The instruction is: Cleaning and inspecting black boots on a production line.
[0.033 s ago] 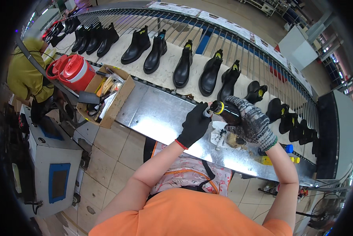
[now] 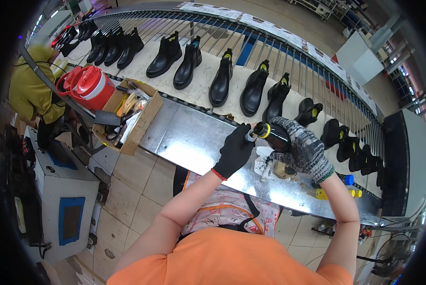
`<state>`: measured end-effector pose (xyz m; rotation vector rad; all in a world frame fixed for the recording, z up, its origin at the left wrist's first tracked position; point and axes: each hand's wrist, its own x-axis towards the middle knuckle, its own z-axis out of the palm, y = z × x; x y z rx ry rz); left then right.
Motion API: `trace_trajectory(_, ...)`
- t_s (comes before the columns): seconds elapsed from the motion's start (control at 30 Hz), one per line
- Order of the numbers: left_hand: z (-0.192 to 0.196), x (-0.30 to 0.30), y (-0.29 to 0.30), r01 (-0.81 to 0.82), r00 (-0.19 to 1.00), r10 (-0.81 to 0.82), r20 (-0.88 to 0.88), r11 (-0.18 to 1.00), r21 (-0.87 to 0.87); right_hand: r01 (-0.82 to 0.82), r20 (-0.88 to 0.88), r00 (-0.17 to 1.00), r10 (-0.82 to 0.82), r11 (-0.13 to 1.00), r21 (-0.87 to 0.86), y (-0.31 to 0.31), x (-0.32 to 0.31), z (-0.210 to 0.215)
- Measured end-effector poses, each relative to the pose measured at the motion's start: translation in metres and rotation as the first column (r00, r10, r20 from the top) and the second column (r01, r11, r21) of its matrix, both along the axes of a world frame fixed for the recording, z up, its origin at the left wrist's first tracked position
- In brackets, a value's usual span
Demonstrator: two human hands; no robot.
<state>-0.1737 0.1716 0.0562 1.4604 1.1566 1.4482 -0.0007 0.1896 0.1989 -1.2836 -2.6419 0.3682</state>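
Note:
My left hand (image 2: pixel 235 151), in a black glove, is closed around a small pale piece (image 2: pixel 249 137), too little of which shows to name it. My right hand (image 2: pixel 304 151), in a grey-and-white knit glove, grips a shiny dark bottle (image 2: pixel 279 137) with a yellow ring round its neck. The bottle lies tilted, its black neck end pointing left and meeting the pale piece at my left fingertips. Contact between the two is hard to make out. Below my right hand, a stained white cloth or paper (image 2: pixel 262 164) and a yellowish lump (image 2: pixel 284 170) rest on the metal ledge (image 2: pixel 189 135).
Black ankle boots (image 2: pixel 219 85) stand in a row on the pale belt (image 2: pixel 198 97) beyond the ledge. At left are a cardboard box (image 2: pixel 144 121) of tools and a red jug (image 2: pixel 92 85). Yellow bottles (image 2: pixel 321 194) stand near my right forearm. A person (image 2: pixel 35 90) works at far left.

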Motion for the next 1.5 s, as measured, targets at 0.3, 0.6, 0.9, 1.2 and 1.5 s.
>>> trace_trajectory(0.3,-0.001,-0.015,0.012,-0.02,0.992,0.03,-0.123,0.997,0.078,0.018,-0.07,0.997,-0.018,1.0,-0.011,0.008,-0.001,-0.017)
trace_trajectory(0.6,-0.013,-0.018,0.012,-0.133,0.871,0.21,-0.445,0.971,0.199,0.049,-0.109,0.994,-0.029,0.981,0.186,-0.003,0.008,-0.041)
trace_trajectory(0.9,0.001,-0.025,0.017,-0.126,0.807,0.232,-0.543,0.966,0.226,0.185,-0.243,0.95,-0.195,0.981,-0.062,-0.009,0.005,-0.077)
trace_trajectory(1.2,-0.004,-0.008,0.031,-0.105,0.889,0.24,-0.39,0.936,0.337,0.26,-0.452,0.819,-0.353,0.931,-0.257,-0.025,-0.001,-0.121)
trace_trajectory(1.5,0.013,0.011,0.028,0.357,0.892,-0.304,0.334,0.928,-0.11,0.367,-0.508,0.769,-0.389,0.918,-0.147,-0.037,-0.009,-0.142)
